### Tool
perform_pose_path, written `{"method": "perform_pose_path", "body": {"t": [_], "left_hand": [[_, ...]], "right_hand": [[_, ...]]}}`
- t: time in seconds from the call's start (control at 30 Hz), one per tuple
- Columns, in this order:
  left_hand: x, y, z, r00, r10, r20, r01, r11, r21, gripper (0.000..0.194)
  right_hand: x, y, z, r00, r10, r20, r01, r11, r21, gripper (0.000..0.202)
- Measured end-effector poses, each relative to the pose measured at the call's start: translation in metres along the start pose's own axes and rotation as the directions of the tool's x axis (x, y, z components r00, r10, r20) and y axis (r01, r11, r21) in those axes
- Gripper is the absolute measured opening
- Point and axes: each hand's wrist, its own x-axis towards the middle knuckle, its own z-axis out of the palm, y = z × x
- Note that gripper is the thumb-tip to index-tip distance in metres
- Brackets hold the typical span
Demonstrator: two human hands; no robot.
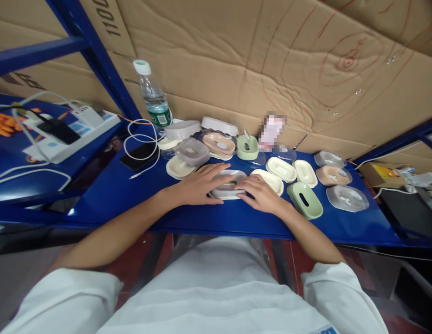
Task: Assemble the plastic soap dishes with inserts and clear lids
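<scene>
A grey soap dish (228,190) with a pale base lies on the blue table in front of me. My left hand (200,184) is spread along its left end, fingers stretched over the far side and thumb at the near side. At the right end, my right hand (259,192) has its bent fingers on the dish's rim, thumb at the near edge. Cream trays (281,169) lie just beyond my right hand, and a green soap dish (305,200) with a dark slot sits right of it. Behind my left hand is another grey dish (192,151).
Peach (219,143) and green (247,147) dishes stand at the back, near a phone (271,132). Lidded dishes (347,198) line the right side. A water bottle (155,99), white cable (156,150) and black phone (139,157) are left. Cardboard (216,60) walls the back.
</scene>
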Motion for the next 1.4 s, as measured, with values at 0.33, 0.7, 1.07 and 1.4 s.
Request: {"method": "perform_pose_path", "body": {"t": [0.33,0.7,1.07,1.4], "left_hand": [[0.000,-0.002,0.011,0.998,0.062,0.008,-0.062,0.998,0.014,0.072],[0.000,-0.009,0.018,0.990,0.106,-0.097,-0.097,0.991,0.088,0.059],[0.059,-0.056,-0.065,0.924,-0.157,-0.349,0.230,0.956,0.181,0.051],[0.126,-0.072,-0.075,0.984,-0.161,-0.074,0.174,0.958,0.226,0.070]], "right_hand": [[-0.001,-0.002,0.015,0.995,-0.101,0.018,0.102,0.950,-0.295,0.036],[0.003,-0.001,0.030,0.988,-0.152,-0.035,0.143,0.971,-0.193,0.036],[0.003,-0.003,0.029,0.995,-0.093,0.034,0.096,0.990,-0.105,0.046],[0.000,0.001,0.020,0.998,-0.045,-0.037,0.041,0.996,-0.084,0.043]]}}
